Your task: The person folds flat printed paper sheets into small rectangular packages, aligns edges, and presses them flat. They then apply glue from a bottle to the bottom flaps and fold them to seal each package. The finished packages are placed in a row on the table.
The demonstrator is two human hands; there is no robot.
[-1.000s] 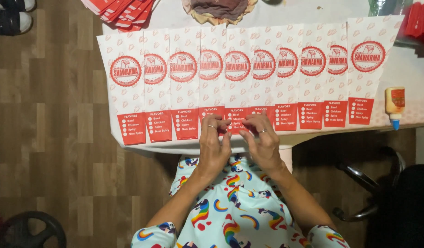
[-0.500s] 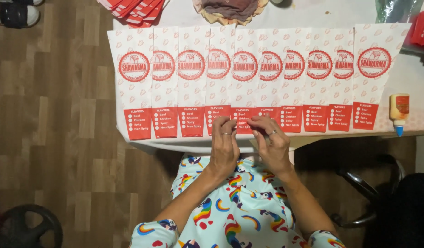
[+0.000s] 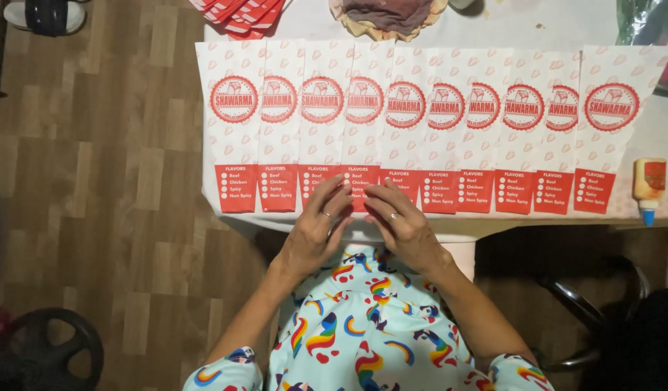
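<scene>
Several white paper bags point(image 3: 435, 130) with red round marks and red bottom panels lie overlapped in a row on a white table point(image 3: 493, 22). My left hand point(image 3: 316, 228) and my right hand point(image 3: 399, 224) rest side by side at the near table edge. Their fingertips press on the bottom edge of a middle bag point(image 3: 363, 185). Both hands wear a ring. Whether the fingers pinch the bag's edge or only press on it is hidden.
A small glue bottle point(image 3: 648, 187) lies at the right end of the row. A stack of red papers point(image 3: 240, 14) and a round basket point(image 3: 388, 14) sit at the table's far side. Wooden floor lies to the left, with a black wheel point(image 3: 48, 351) and a chair base point(image 3: 587, 311).
The view has drifted a little, so the row of bags sits further right in the picture. My hands stay on the middle bag's bottom edge with small finger movements.
</scene>
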